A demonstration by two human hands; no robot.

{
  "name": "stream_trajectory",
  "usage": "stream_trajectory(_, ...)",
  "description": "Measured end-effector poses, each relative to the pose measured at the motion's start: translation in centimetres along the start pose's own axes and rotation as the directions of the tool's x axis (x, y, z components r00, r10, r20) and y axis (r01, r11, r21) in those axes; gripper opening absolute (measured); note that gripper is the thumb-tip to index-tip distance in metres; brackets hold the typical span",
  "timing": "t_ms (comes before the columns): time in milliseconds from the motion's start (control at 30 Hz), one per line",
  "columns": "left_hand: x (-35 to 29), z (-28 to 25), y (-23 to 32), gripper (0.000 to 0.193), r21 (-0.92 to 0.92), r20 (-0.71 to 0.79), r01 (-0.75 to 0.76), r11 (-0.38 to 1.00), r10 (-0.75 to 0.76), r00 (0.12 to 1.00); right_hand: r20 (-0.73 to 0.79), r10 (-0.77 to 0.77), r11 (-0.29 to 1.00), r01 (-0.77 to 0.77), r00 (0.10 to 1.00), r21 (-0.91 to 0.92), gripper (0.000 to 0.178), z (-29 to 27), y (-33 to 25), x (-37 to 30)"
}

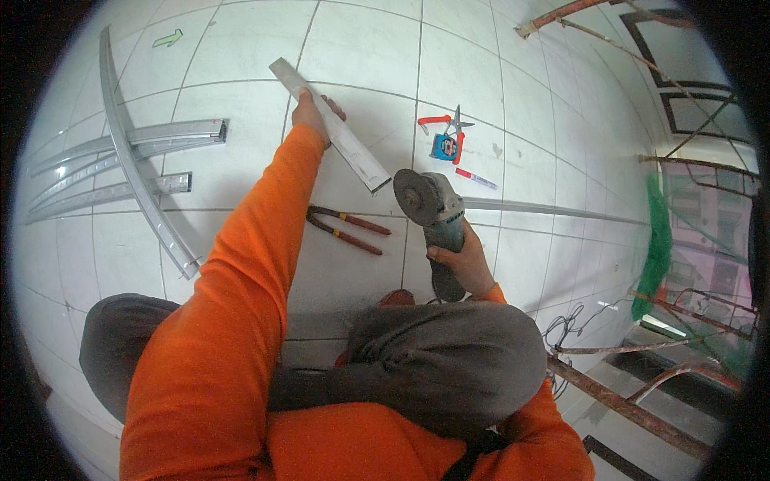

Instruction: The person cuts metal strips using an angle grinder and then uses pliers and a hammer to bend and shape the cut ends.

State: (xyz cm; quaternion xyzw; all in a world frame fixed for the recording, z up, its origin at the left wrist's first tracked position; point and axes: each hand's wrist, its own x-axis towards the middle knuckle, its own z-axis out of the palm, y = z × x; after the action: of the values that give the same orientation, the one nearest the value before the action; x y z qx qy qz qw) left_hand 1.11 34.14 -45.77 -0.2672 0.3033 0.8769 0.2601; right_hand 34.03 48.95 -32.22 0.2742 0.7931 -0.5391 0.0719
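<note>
Both hands busy: left hand (309, 112) grips metal strip (329, 124), right hand (461, 260) clasps angle grinder (433, 208); disc poised at the strip's end, likely cutting next.

Single head fisheye, looking steeply down, near own arms, tiled floor (241, 40) below.

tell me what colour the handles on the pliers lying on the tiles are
Red, with dark metal jaws; the pliers show clearly in the head view, on the floor between both arms.
</note>
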Motion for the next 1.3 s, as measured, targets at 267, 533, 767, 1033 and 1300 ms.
stream_trajectory(267, 0.5, -0.5, 0.5, 0.042, 0.015, 0.033, -0.016, 1.0, 0.015, 0.999, 0.018, 0.009, 0.998, -0.01, 1.0, 0.066, 0.069, 0.6, 0.1, 0.6)
stream_trajectory(533, 0.1, -0.2, 0.7, 0.043, -0.052, 0.039, 0.032, 0.998, -0.031, 0.999, 0.034, 0.027, 0.992, -0.031, 0.999, 0.122, 0.068, 0.7, 0.1, 0.9)
stream_trajectory(767, 0.0, 0.0, 0.6, 0.044, -0.038, 0.091, 0.026, 0.999, -0.022, 0.996, 0.034, 0.05, 0.993, -0.053, 0.998, 0.103, 0.068, 0.5, 0.8, 0.9)
stream_trajectory(1033, -0.5, 0.4, 0.8, 0.047, 0.033, 0.021, 0.011, 0.999, -0.011, 1.0, 0.068, 0.018, 0.998, -0.022, 0.998, 0.062, 0.059, 0.8, 0.8, 1.2)
stream_trajectory(1300, -0.9, 0.6, 0.6, 0.045, -0.029, 0.038, 0.025, 0.999, -0.024, 0.999, 0.038, 0.071, 0.984, -0.076, 0.997, 0.159, 0.07, 0.9, 0.3, 0.8)
